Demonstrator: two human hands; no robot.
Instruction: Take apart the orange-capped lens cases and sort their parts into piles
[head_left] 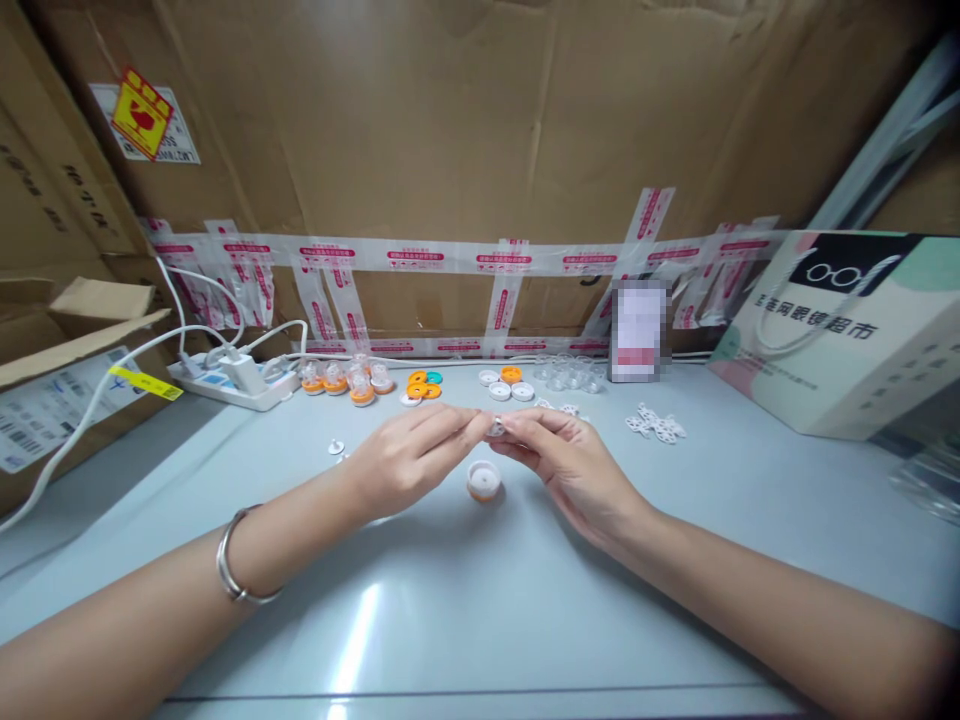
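Bare forearms (pixel 300 540) angled inward, left hand (pixel 405 458) and right hand (pixel 581 465) meeting, fingers (pixel 454 450) closed in a pinch

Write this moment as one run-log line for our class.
left hand: at small white part | right hand: pinching small white part | white-and-orange round cup: on table
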